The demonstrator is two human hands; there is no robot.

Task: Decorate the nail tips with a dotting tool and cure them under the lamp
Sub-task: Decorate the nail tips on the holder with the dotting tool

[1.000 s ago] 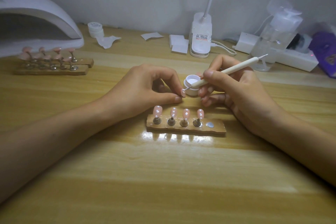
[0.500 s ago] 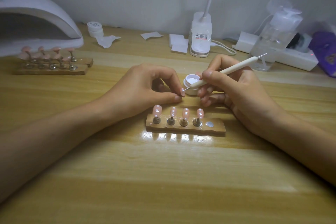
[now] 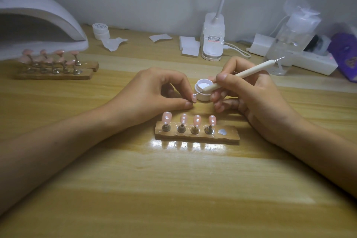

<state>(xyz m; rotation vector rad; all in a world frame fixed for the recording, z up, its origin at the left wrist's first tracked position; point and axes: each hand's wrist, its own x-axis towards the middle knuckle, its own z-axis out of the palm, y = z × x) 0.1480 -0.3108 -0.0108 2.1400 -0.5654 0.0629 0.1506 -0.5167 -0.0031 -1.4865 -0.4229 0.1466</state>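
My left hand [image 3: 154,94] pinches a small pink nail tip [image 3: 193,98] between thumb and forefinger. In my right hand [image 3: 249,94] is a white dotting tool [image 3: 241,74], held like a pen, and its metal point touches that tip. Just behind stands a small open jar of white gel [image 3: 202,91]. In front of my hands lies a wooden holder [image 3: 197,135] with several pink nail tips [image 3: 197,120] on metal stands, each carrying white dots; its rightmost spot shows a bare metal disc. The white curing lamp [image 3: 38,23] sits at the far left.
Two more wooden holders with pink tips [image 3: 54,67] lie in front of the lamp. Along the back stand a closed jar [image 3: 100,30], paper scraps, white pads [image 3: 190,45], a desk-lamp base [image 3: 212,36], a pump bottle [image 3: 291,35], a power strip [image 3: 309,60] and a purple object [image 3: 345,54].
Nothing has visibly moved; both hands stay where they were, with the tool's point at the held nail tip.
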